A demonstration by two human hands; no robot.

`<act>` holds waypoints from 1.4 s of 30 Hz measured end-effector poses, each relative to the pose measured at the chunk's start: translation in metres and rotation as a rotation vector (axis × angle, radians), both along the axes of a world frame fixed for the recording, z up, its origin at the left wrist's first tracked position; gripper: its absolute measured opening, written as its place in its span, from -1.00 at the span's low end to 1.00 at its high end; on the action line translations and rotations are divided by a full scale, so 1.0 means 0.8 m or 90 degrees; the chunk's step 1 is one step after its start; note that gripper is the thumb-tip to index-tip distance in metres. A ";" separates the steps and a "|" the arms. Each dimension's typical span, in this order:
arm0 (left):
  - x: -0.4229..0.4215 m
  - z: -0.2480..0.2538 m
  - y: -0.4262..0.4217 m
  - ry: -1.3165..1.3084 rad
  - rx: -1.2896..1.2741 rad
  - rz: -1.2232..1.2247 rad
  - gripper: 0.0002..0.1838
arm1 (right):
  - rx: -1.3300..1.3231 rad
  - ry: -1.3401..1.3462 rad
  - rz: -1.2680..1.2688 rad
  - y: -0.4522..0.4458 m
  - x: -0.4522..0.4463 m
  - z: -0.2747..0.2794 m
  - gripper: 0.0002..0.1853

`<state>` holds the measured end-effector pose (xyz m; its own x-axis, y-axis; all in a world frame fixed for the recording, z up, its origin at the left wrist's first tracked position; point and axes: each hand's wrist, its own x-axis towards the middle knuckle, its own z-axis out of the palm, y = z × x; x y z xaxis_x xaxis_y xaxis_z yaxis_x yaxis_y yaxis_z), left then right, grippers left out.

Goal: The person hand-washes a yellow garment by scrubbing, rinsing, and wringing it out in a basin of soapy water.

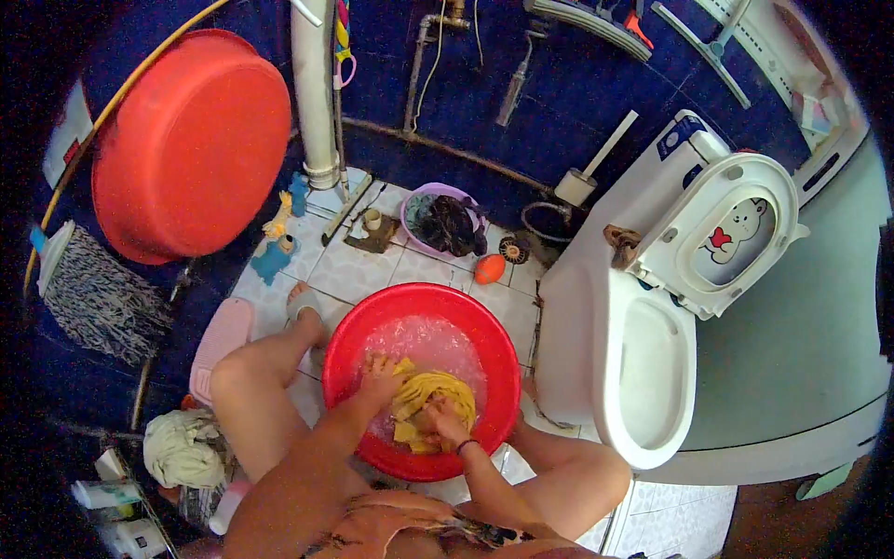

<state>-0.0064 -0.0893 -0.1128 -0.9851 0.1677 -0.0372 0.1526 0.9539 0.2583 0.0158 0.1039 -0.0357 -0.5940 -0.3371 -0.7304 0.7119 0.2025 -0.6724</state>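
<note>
A red basin (507,373) on the tiled floor holds sudsy water and a bunched yellow cloth (433,387). My left hand (380,377) is at the cloth's left side, its fingers around the cloth's upper left edge. On the right part of the cloth lies my right hand (447,419), its fingers curled into the folds, with a dark band on the wrist. The cloth looks wet and sits partly in the water between my hands.
Behind the basin stand a purple basin (410,224) with dark cloth and an orange object (490,269). A toilet (647,373) is on the right. A mop (102,298) and large red tub (191,144) hang at left; a pale cloth (184,449) lies lower left.
</note>
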 end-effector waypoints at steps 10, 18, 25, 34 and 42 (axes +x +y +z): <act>0.013 0.042 0.095 -0.233 0.995 0.119 -0.56 | -0.266 -0.257 -0.267 0.034 -0.005 0.010 -0.32; 0.028 0.167 0.151 -0.094 0.718 -0.088 -0.64 | -0.566 0.006 -0.317 0.076 -0.017 -0.245 -0.44; -0.040 0.081 0.046 -0.058 0.355 -0.151 -0.70 | -0.465 -0.051 -0.482 0.013 -0.013 0.090 -0.64; -0.022 0.097 -0.031 -0.019 -0.174 -0.007 -0.58 | 0.136 0.286 -0.231 0.036 -0.022 0.022 -0.53; 0.009 0.020 0.022 0.041 -0.024 -0.097 -0.44 | 0.194 0.320 -0.117 0.054 -0.004 -0.122 -0.27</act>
